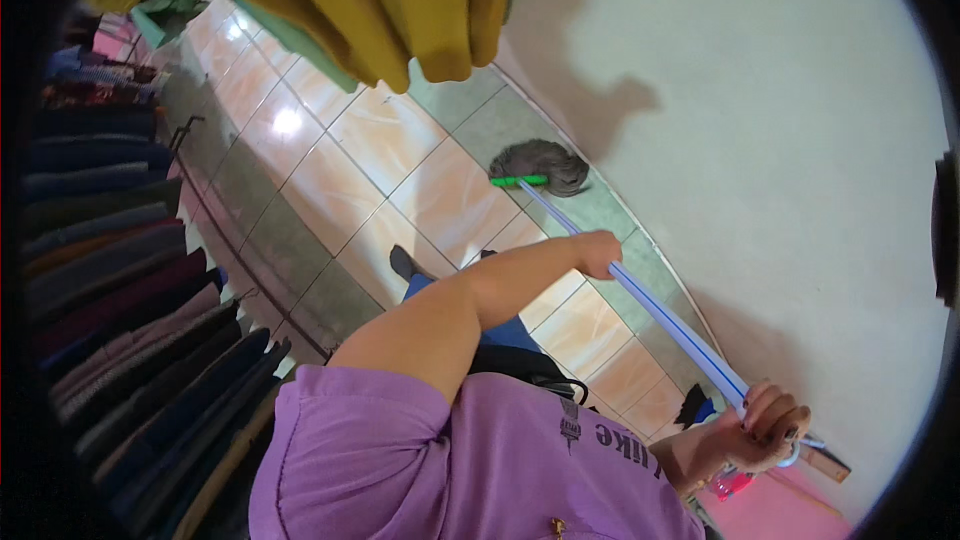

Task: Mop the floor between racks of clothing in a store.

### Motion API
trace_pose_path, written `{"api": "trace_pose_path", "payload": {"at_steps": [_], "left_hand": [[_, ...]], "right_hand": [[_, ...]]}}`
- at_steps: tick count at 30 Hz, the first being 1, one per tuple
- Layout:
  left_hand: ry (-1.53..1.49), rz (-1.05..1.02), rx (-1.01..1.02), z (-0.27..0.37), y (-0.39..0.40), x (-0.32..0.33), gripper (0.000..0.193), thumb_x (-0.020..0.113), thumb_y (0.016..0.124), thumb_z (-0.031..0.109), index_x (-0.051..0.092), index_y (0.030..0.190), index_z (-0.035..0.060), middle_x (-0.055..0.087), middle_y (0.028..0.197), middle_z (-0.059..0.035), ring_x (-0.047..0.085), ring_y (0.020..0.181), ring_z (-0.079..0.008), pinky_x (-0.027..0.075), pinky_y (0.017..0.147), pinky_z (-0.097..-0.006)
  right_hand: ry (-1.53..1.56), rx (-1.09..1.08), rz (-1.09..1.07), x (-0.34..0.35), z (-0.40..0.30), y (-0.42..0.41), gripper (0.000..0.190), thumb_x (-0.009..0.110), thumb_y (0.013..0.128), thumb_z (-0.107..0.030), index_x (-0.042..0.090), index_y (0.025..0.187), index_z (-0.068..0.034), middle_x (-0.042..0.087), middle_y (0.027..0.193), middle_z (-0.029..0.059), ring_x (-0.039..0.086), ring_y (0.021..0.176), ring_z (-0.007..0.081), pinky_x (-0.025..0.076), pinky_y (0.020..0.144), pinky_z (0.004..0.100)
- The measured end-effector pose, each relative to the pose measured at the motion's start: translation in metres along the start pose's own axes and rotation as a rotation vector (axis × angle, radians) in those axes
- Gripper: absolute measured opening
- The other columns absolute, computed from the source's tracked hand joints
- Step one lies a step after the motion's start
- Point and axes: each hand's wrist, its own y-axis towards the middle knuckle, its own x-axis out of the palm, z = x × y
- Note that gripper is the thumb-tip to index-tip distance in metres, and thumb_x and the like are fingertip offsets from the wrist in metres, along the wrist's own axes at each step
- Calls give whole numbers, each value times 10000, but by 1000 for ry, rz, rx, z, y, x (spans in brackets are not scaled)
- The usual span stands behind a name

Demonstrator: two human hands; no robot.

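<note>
My left hand is closed round the lower part of a pale broom handle with a blue stripe. Higher up, near the handle's end, my right hand grips it too, at the lower right of the view. The handle slants down to a green broom head with soft grey bristles, which rest on green floor tiles beside the foot of the pale wall. The bristles fan out and curl towards the wall.
Dark folded or hanging garments line the left side. A mustard cloth hangs at the top. A pale wall bounds the tiled floor on the right. Small items lie on a pink surface at lower right.
</note>
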Motion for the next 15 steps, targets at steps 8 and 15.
{"api": "trace_pose_path", "payload": {"at_steps": [8,15], "left_hand": [[55,971,-422,-40,-165,-16,87,630,594,123,566,606,66,551,624,-110,533,610,-306,427,576,-373],[108,1168,-1086,-44,-334,73,154,640,658,140,556,566,50,514,592,-142,519,602,-319,399,550,-396]], "right_hand": [[481,252,-757,90,68,-8,336,513,744,-177,302,487,-127,366,369,-36,371,279,77,300,323,205],[612,820,-988,138,132,-101,202,517,794,-192,410,707,-45,455,622,45,478,615,158,412,707,360]]}}
